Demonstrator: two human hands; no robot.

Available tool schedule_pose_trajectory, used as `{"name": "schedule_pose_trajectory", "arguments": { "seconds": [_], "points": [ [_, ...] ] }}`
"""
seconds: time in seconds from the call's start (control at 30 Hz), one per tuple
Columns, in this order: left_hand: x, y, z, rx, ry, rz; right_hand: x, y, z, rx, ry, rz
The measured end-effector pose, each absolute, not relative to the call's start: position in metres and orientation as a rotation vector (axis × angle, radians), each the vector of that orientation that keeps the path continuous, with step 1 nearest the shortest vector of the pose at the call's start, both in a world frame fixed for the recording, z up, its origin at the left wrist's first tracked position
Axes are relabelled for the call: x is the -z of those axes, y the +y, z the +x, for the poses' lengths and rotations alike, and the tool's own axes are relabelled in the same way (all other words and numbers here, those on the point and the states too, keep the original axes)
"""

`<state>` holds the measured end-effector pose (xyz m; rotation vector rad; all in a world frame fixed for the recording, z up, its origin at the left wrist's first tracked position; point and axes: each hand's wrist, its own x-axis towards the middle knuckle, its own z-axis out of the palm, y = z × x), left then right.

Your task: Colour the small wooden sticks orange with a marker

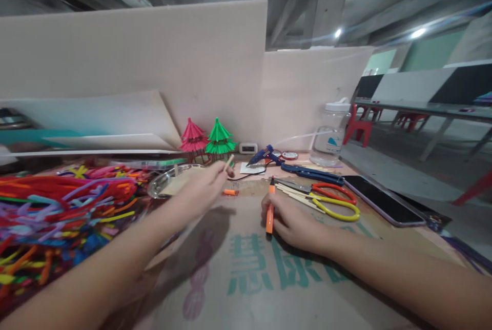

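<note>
My left hand point(216, 179) pinches a short pale wooden stick point(229, 162) that points up. Between the fingers of my right hand point(285, 217) is an orange marker point(270, 211), held upright with its dark reddish tip at the top. Its orange cap point(230, 192) appears to lie on the cardboard point(246, 212) between my hands. Several thin wooden sticks point(300, 197) lie to the right of the marker, next to scissors with red and yellow handles point(336, 208). A metal tray point(156, 186) sits partly behind my left forearm.
Colourful pipe cleaners point(73, 212) are heaped at left. A pink paper tree point(193, 138) and a green one point(220, 138) stand at the back. A blue glue gun point(262, 155), blue-handled pliers point(311, 172), a clear bottle point(326, 138) and a phone point(380, 199) lie or stand toward the right.
</note>
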<state>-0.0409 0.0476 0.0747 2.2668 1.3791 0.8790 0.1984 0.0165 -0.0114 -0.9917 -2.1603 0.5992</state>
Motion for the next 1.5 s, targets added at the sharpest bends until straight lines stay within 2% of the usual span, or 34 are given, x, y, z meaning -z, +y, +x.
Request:
{"name": "schedule_pose_trajectory", "arguments": {
  "seconds": [0.13,0.23,0.33,0.53,0.67,1.2,1.5],
  "points": [
    [-0.029,0.064,-0.038,-0.707,1.475,2.406,0.007,0.014,0.200,-0.734,-2.108,-0.898],
    [-0.015,0.072,-0.043,-0.608,1.529,2.441,0.007,0.012,0.200,-0.602,-2.027,-0.943],
    [-0.020,0.075,-0.046,-0.540,1.537,2.469,0.006,0.010,0.200,-0.422,-2.024,-0.924],
    [-0.048,0.065,-0.040,-0.483,1.378,2.547,0.008,0.014,0.205,-0.443,-1.938,-1.121],
    [-0.058,0.060,-0.038,-0.475,1.339,2.567,0.010,0.020,0.208,-0.360,-1.972,-1.104],
    [-0.051,0.059,-0.034,-0.378,1.341,2.726,0.005,0.019,0.204,-0.204,-2.124,-1.165],
    [-0.044,0.061,-0.031,-0.342,1.263,2.693,0.008,0.018,0.204,-0.231,-2.191,-1.118]
  ]
}}
